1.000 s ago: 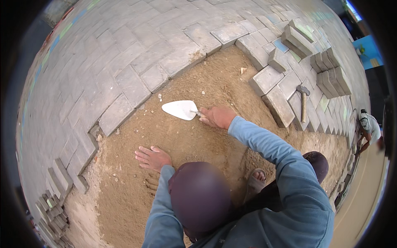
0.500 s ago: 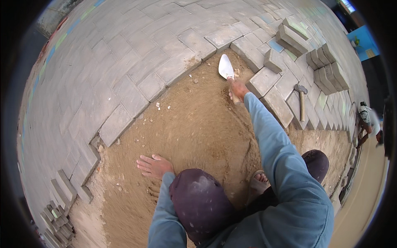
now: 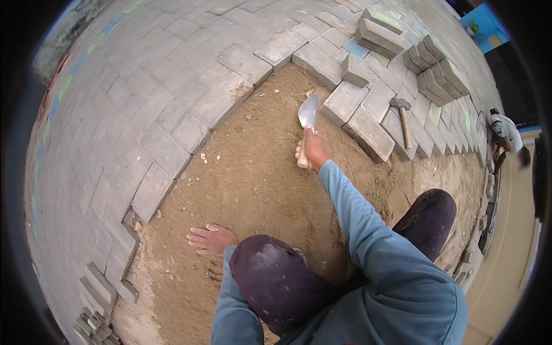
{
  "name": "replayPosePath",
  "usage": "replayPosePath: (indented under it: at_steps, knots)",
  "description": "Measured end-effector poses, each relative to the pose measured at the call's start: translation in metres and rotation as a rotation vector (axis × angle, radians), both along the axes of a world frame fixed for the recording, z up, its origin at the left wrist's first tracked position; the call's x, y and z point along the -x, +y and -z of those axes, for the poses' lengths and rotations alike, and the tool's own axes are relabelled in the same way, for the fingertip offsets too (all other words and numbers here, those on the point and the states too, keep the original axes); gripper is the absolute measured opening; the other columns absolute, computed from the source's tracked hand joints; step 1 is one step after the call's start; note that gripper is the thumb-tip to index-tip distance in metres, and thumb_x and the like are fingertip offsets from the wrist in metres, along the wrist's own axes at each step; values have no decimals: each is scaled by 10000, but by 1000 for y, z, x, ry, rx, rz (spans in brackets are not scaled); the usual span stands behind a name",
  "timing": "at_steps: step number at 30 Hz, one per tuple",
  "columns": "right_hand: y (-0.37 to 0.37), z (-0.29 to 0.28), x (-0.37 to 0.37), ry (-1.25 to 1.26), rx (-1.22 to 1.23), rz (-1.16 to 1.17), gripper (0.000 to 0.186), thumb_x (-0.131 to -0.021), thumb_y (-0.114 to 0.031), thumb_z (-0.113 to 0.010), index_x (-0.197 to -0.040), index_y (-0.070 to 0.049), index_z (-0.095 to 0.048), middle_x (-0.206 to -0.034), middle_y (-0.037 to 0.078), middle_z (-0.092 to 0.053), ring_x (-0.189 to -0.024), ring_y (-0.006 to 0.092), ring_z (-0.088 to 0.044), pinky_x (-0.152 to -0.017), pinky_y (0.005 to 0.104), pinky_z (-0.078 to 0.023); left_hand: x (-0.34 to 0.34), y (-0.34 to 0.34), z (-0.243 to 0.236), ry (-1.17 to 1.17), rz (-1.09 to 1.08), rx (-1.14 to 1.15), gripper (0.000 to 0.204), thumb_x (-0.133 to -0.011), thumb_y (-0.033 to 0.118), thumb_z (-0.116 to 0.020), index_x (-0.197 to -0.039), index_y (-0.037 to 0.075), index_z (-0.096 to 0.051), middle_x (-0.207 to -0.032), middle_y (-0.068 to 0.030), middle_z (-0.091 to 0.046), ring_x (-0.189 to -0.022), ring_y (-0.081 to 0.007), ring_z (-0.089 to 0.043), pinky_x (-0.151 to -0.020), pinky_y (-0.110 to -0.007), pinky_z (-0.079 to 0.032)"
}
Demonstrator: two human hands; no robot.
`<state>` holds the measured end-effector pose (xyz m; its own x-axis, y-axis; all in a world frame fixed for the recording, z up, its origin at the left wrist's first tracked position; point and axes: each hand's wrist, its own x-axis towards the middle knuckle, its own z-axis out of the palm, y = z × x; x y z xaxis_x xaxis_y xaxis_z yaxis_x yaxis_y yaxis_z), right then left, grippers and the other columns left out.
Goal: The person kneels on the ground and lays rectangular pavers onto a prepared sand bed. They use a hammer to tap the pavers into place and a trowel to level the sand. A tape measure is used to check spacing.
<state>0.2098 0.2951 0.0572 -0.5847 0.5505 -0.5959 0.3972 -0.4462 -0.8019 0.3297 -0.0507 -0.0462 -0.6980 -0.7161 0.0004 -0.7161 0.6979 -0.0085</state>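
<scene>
My right hand (image 3: 314, 150) is closed round the wooden handle of a trowel (image 3: 309, 110). The metal blade points away from me, over the sand near the far corner of the bare patch. My left hand (image 3: 211, 239) lies flat on the sand (image 3: 247, 184) beside my knee, fingers stretched out and holding nothing. Grey paving blocks (image 3: 155, 192) border the sand on the left. More laid blocks (image 3: 368, 133) edge it on the right, close to the trowel.
A hammer (image 3: 405, 125) with a wooden handle lies on the right-hand pavers. Loose blocks (image 3: 379, 39) are stacked beyond it, with more stacks (image 3: 440, 75) farther right. Another small pile of blocks (image 3: 95, 326) sits at the lower left. A person (image 3: 506, 133) bends down at the far right.
My right hand has drawn the trowel back toward me, and its blade now shows darker and more edge-on. My left hand stays flat on the sand. The view has shifted slightly.
</scene>
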Motion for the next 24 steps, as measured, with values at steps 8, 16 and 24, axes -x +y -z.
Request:
replayPosePath:
  at_steps: [8, 16, 24]
  knots:
    - [-8, -13, 56, 53, -108, -305, 430, -1072, -421, -489, -1266, -45, -415, -822, 76, -528, -551, 157, -546, -426, 343, -505, 0, -11, 4, 13, -3, 96, 632, -1081, 421, -346, -1619, 100, -262, -1701, -163, -201, -1578, -341, -174, -1234, -563, -208]
    - [43, -23, 61, -124, -293, -882, 443, -1073, -443, -476, -1234, -31, -482, -791, 46, -513, -537, 126, -535, -424, 303, -489, 3, -7, -11, -72, -37, 0, 639, -1083, 410, -339, -1621, 79, -243, -1705, -172, -174, -1583, -352, -139, -1244, -560, -177]
    - [92, -5, 109, -154, -289, -622, 522, -1072, -448, -471, -1371, -20, -456, -786, 72, -558, -541, 154, -551, -437, 331, -494, 7, 2, -9, -71, 12, -36, 653, -1081, 406, -329, -1630, 71, -218, -1707, -186, -153, -1587, -359, -117, -1248, -569, -156]
